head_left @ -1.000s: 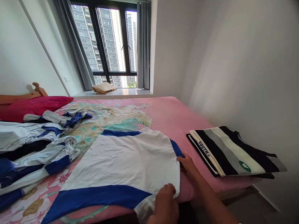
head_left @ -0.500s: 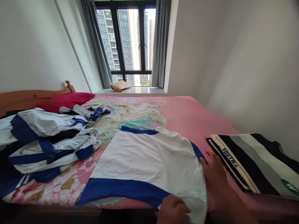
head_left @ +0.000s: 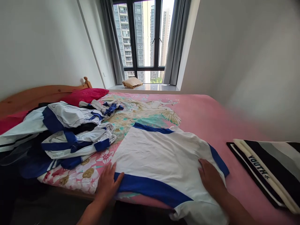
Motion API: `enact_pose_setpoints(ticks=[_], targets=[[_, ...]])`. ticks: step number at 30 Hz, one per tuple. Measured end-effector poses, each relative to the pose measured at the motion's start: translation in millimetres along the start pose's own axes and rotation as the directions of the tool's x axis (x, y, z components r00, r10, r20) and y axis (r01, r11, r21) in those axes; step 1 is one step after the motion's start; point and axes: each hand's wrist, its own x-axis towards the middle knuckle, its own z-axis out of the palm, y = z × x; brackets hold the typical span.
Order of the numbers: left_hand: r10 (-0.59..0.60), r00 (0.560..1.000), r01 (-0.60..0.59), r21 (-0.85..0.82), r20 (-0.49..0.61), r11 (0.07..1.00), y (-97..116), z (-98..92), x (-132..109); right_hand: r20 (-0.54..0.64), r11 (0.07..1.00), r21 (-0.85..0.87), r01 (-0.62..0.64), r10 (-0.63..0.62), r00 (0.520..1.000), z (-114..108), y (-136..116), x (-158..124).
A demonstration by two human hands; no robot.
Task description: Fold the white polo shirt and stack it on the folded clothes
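A white shirt (head_left: 161, 153) with blue bands lies spread on the bed in front of me, its lower sleeve hanging toward the near edge. My left hand (head_left: 108, 180) rests at the shirt's left corner, fingers stretched out over the end of the blue band. On the right, my right hand (head_left: 209, 175) lies flat on the white cloth beside the blue-ended upper sleeve, fingers extended. Neither hand grips the fabric.
Left of the shirt is a heap of crumpled white, blue and black clothes (head_left: 77, 140). Folded striped garments (head_left: 269, 162), one marked YOUTH, lie at the right. Behind are a red pillow (head_left: 86, 95), a wooden headboard (head_left: 47, 90) and a window sill with a tan folded item (head_left: 132, 82).
My left hand has moved from the lower sleeve to the shirt's left corner and opened. My right hand has shifted onto the white cloth. The view has turned slightly left.
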Motion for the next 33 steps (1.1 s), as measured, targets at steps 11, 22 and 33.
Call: enact_pose_setpoints(ticks=[11,22,33], targets=[[-0.241,0.942,0.267,-0.087,0.233,0.960,-24.5,-29.5,41.1,0.114,0.973,0.155,0.170,-0.189,0.975,-29.0,-116.6,40.1],[-0.047,0.990,0.055,-0.061,0.132,0.997,-32.2,-21.5,29.1,0.251,0.969,-0.129,-0.213,0.239,0.938,-34.8,-13.0,82.5],[0.268,0.963,-0.261,0.127,-0.034,0.957,-28.8,3.8,18.8,0.406,0.960,0.164,0.226,-0.275,0.872,-11.6,-99.0,83.1]])
